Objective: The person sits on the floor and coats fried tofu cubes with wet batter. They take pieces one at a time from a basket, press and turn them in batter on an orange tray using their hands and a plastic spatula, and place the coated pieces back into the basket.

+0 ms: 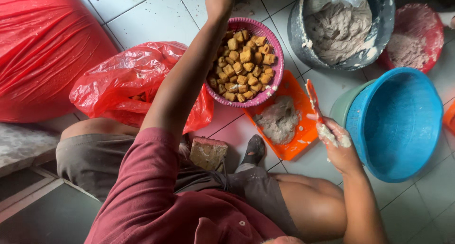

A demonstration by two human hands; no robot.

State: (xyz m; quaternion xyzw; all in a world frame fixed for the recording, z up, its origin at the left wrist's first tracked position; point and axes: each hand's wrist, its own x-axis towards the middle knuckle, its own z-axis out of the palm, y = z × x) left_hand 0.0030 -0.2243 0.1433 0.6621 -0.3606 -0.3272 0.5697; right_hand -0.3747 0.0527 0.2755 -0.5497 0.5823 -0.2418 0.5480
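Right hand (337, 147) grips an orange spatula (313, 99); left hand (219, 1) perhaps empty.

Soft, even daylight fills the frame, with only faint shadows. Glare streaks the crinkled red plastic bag (128, 78) at centre left. The dark grey floor slab (52, 220) at lower left sits dim. The frame's corners bend slightly.

1. The orange board (296, 130) is the landmark; the pink basket (246, 64) overlaps its upper left corner, blocking that side.
2. Right of it, the blue basin (398, 125) crowds close; only a narrow tiled gap remains.
3. Below it, bare tile lies open.
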